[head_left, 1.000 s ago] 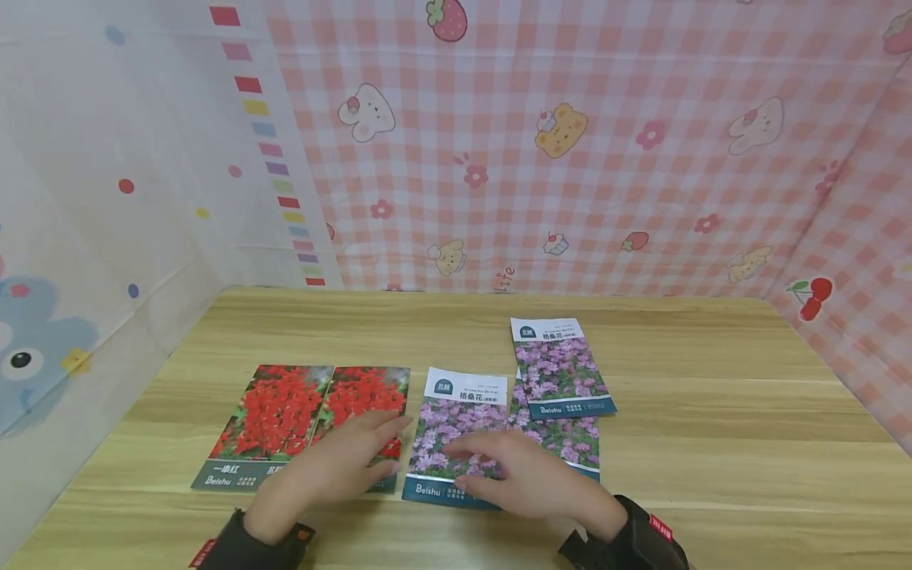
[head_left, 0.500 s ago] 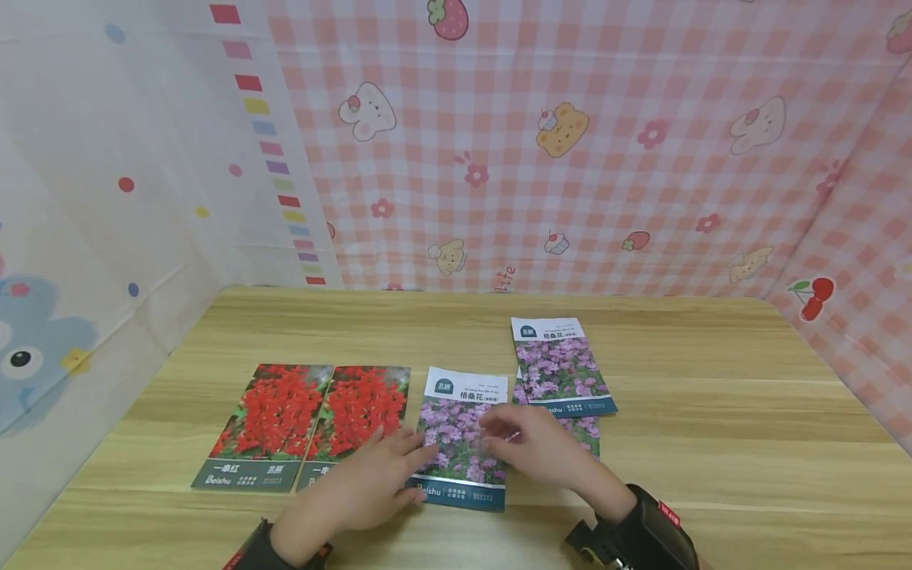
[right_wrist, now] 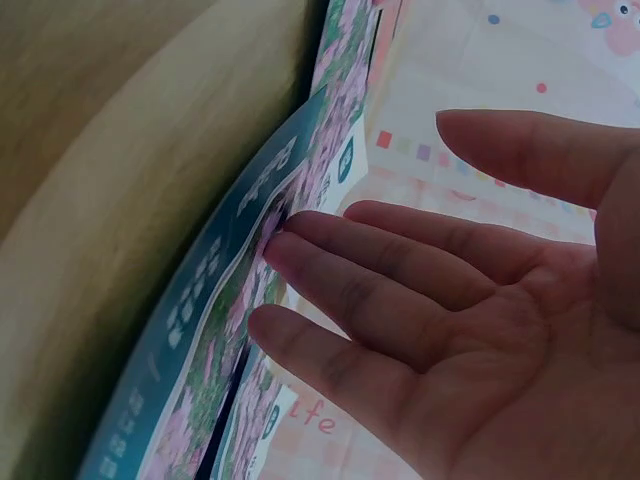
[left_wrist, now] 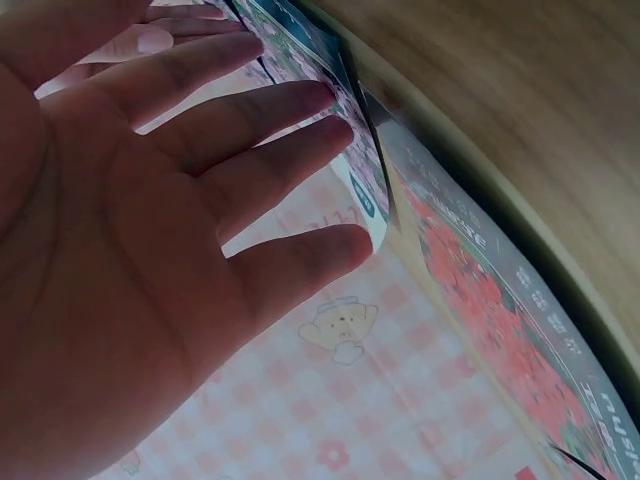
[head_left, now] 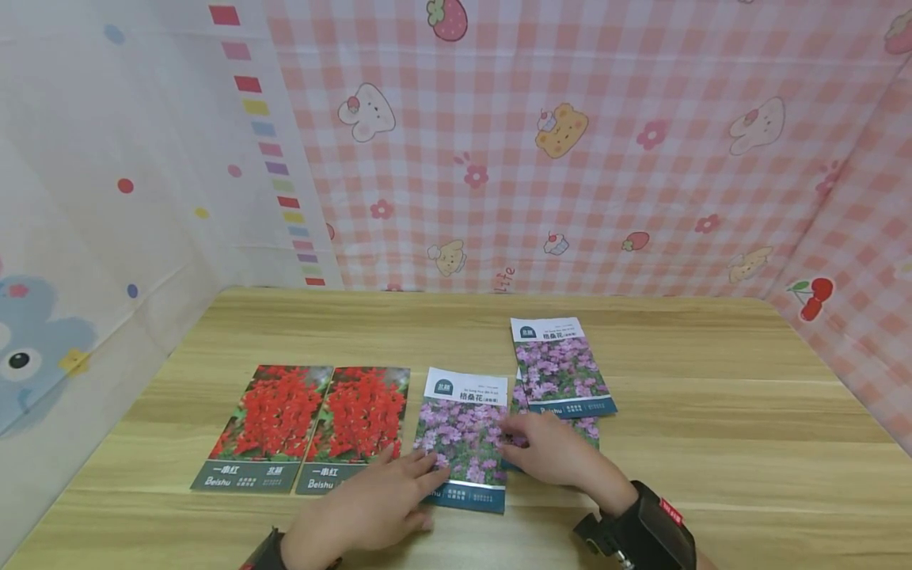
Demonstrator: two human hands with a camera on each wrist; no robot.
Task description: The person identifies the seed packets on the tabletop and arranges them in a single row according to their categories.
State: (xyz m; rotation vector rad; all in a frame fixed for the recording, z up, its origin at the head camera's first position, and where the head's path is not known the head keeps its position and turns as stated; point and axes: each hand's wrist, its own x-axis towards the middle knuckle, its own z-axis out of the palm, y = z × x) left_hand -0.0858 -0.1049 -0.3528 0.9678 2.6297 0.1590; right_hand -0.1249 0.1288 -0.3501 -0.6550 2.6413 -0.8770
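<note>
Packet at centre (head_left: 463, 431): purple-flowered, face up on the table (head_left: 712, 443), between the two hands, its white title end toward 12 o'clock.
Left hand (head_left: 378, 499): at that packet's 7 o'clock, fingers straight and spread over its lower corner, gripping nothing.
Right hand (head_left: 556, 450): at 3 o'clock, fingers outstretched and thumb held wide, nothing gripped; its fingertips lie at the packet's side edge, though how firmly they press I cannot tell.
Lower packet (head_left: 588, 432): same purple print, at 3 o'clock, partly hidden by the right hand and by its neighbour above.
Upper packet (head_left: 563, 368): at 2 o'clock, turned slightly askew and overlapping the lower one.
Red packets (head_left: 271, 416): two, side by side toward 9 o'clock, the nearer one just beside the left hand.
Checked cloth (head_left: 606, 190): hangs at 12 o'clock, beyond the table's far edge.
Edge risk: a push from 3 o'clock could slide one purple edge over or under the next — both look thin and flat.
Sleeve-side risk: the right wrist strap (head_left: 655, 530) sits low near 4 o'clock; dipping further, it might scrape the table.
</note>
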